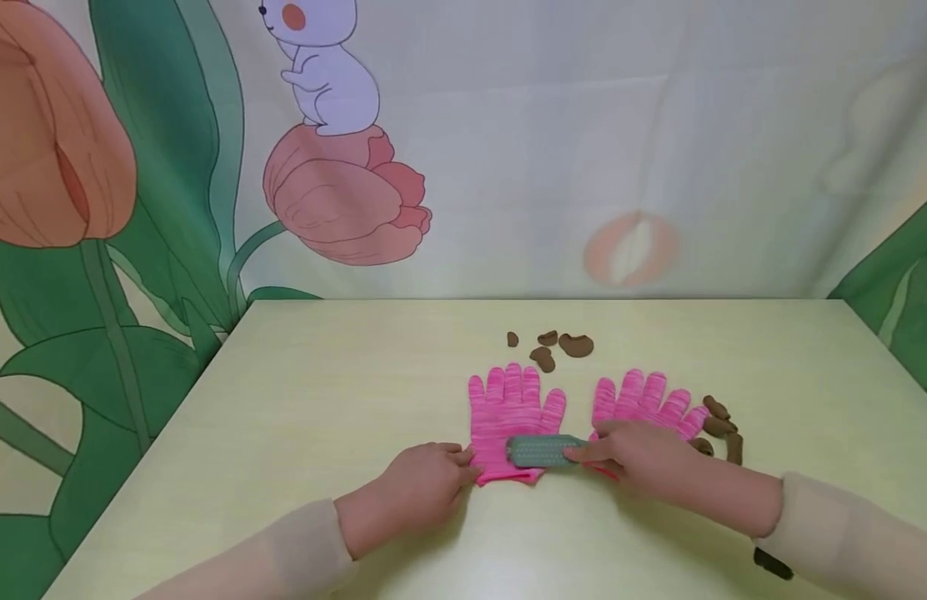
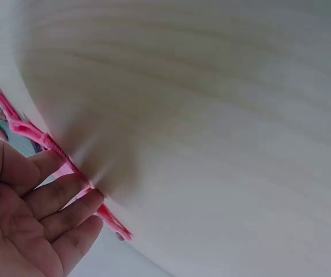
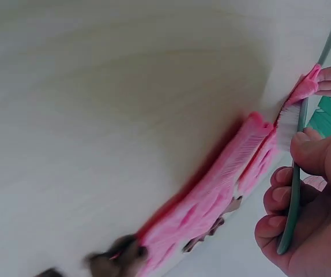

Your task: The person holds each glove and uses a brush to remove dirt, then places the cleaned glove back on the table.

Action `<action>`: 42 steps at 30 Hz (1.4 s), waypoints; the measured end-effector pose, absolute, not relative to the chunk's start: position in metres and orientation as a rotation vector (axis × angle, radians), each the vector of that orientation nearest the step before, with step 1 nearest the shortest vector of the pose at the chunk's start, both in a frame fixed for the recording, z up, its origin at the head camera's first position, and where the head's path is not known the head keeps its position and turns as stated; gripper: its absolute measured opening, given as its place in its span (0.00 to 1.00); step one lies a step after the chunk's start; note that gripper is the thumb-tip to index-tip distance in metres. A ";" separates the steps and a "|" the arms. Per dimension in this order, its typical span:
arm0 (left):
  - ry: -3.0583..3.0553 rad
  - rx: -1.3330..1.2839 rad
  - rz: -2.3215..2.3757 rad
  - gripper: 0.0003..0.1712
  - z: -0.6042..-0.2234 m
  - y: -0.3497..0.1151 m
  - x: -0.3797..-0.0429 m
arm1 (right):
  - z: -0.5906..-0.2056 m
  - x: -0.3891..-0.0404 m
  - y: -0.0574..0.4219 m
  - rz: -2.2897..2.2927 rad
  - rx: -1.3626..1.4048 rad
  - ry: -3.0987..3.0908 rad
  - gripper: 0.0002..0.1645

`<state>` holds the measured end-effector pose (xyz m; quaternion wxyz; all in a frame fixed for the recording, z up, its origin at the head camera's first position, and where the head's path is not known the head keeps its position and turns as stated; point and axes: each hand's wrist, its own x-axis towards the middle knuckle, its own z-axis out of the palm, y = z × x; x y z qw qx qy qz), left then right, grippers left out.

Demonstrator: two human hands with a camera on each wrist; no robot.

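Two pink striped knit gloves lie side by side on the table, the left glove (image 1: 508, 408) and the right glove (image 1: 643, 396), fingers pointing away. My right hand (image 1: 636, 454) grips the handle of a green brush (image 1: 542, 451), whose head lies across the left glove near its cuff. White bristles (image 3: 289, 121) face the glove in the right wrist view. My left hand (image 1: 429, 483) touches the left glove's cuff edge with its fingertips; in the left wrist view its fingers (image 2: 64, 213) are loosely extended at the pink fabric. The right hand and forearm partly cover the right glove.
Several brown curved lumps (image 1: 576, 345) lie beyond the left glove. More brown pieces (image 1: 719, 427) sit beside the right glove, partly behind my right forearm. The pale table (image 1: 321, 392) ends at a printed cloth (image 1: 508, 167) with flowers and a white animal.
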<state>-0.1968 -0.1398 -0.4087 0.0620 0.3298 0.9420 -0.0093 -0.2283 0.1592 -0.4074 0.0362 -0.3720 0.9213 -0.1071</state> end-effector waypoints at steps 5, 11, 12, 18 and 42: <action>2.830 0.973 0.020 0.19 -0.409 -0.146 -0.196 | -0.396 -0.226 0.165 -0.370 -1.059 2.796 0.25; 2.813 1.007 0.058 0.19 -0.412 -0.149 -0.195 | -0.386 -0.228 0.143 -0.572 -1.001 2.840 0.25; 2.814 1.011 0.058 0.19 -0.412 -0.148 -0.195 | -0.388 -0.228 0.137 -0.593 -1.030 2.847 0.24; 2.818 1.050 0.026 0.18 -0.413 -0.144 -0.194 | -0.412 -0.225 0.121 -0.634 -1.137 2.723 0.22; 2.810 1.025 0.044 0.17 -0.408 -0.149 -0.201 | -0.378 -0.229 0.158 -0.673 -0.942 2.737 0.22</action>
